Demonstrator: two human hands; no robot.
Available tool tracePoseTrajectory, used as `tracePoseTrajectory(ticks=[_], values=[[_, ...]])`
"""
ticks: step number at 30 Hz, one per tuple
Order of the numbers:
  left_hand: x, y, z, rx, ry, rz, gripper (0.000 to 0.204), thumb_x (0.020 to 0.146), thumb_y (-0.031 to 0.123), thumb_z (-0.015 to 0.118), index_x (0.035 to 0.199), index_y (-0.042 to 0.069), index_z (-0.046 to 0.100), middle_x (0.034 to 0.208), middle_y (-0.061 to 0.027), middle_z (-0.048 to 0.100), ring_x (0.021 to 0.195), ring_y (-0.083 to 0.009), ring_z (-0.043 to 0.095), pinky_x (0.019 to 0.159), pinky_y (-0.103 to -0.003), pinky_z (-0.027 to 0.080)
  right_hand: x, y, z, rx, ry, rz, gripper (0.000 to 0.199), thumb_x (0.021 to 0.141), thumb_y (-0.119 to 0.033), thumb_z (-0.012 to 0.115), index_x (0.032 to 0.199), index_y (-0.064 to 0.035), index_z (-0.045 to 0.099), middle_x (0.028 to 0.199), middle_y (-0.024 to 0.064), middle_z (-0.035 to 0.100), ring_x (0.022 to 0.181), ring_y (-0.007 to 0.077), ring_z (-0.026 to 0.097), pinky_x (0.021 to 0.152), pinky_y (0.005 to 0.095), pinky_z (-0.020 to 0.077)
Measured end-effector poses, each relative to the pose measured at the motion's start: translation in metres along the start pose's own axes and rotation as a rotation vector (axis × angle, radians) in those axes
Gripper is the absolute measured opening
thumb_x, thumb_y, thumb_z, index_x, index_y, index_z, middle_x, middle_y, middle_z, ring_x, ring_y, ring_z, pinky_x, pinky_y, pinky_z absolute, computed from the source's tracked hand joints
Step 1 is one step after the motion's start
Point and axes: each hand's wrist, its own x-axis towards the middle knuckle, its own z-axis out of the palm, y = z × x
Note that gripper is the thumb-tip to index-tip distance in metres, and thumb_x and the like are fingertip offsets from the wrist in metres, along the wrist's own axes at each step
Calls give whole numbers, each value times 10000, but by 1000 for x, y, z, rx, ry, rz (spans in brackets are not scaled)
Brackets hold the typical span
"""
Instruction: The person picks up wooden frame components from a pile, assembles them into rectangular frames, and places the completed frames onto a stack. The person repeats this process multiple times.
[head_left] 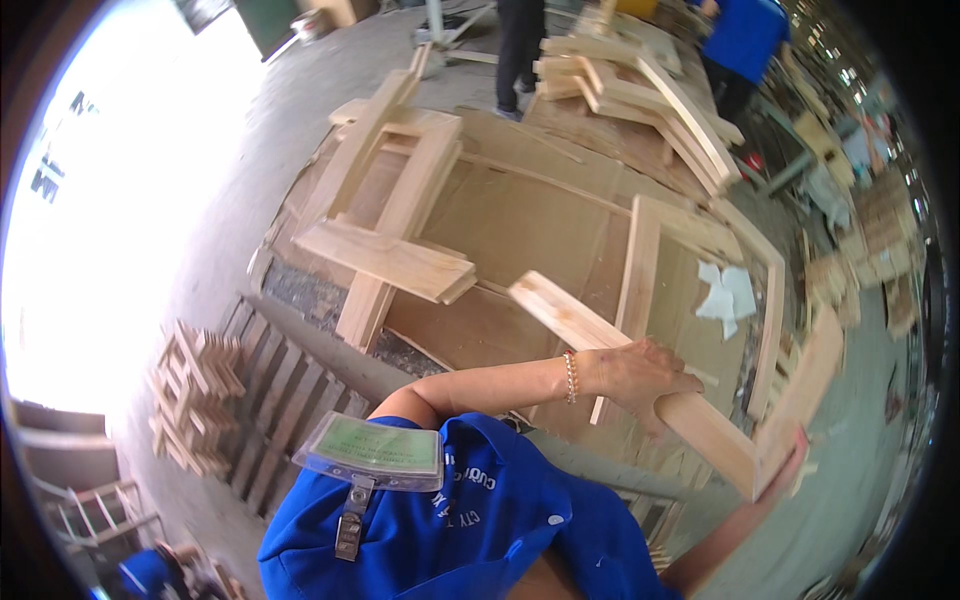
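I hold an angled pale wooden frame piece (705, 430), made of two boards meeting at a mitred corner, over the near right edge of the work table. My left hand (640, 378), with a beaded bracelet at the wrist, is closed around the longer board near its middle. At the corner, my right hand (786, 472) grips the outer side, its fingers partly hidden by the wood. Just beyond the held piece, another angled wooden frame (640, 265) rests on the cardboard-covered table (520, 225).
Stacked wooden frame pieces (385, 262) lie at the table's left. More frames (650, 95) are piled at the far end, near two people. White paper scraps (727, 297) lie at the right. A slatted pallet (285, 400) and stacked wood parts (195, 395) stand on the floor at left.
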Motion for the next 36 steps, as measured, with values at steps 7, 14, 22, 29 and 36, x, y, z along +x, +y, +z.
tracePoseTrajectory(ticks=[7, 14, 22, 29, 36], values=[[-32, 18, -53, 23, 150, -172, 661, 666, 364, 745, 1218, 101, 495, 963, -142, 621, 874, -282, 627, 724, -413, 508, -8, -63, 48, -15, 119, -357, 528, 900, -450, 488, 1243, -50, 467, 1063, 139, 586, 785, 182, 572, 668, 328, 498], [-120, 2, -96, 232, 600, -709, 608, 711, 356, 726, 1196, 74, 492, 969, -166, 617, 879, -315, 624, 736, -406, 497, 25, -15, 19, -158, -421, -196, 401, 964, -238, 412, 1320, -58, 456, 967, 95, 646, 375, -24, 268, 334, 128, 171], [-235, -87, -127, 531, 794, -1427, 486, 745, 418, 700, 1012, 57, 510, 882, -172, 627, 867, -330, 616, 752, -436, 454, 36, 63, -11, 56, -440, 28, 392, 971, -266, 433, 1283, -35, 486, 947, 74, 649, 362, -6, 289, 316, 144, 192], [-238, -113, -134, 776, 704, -1491, 693, 768, 425, 684, 1299, 49, 446, 1363, -205, 433, 1305, -287, 376, 1077, -479, 221, 79, 67, 49, -60, -312, 117, 347, 944, -271, 487, 1215, -69, 563, 961, 72, 659, 438, 2, 253, 390, 166, 180], [-155, -68, -137, 691, 936, -1125, 522, 835, 233, 634, 1305, 87, 459, 1418, -175, 377, 1335, -309, 323, 1087, -462, 215, 215, 64, 196, 84, -639, 281, 497, 921, -401, 526, 1246, -28, 483, 1105, 144, 636, 389, -4, 268, 347, 151, 217]])
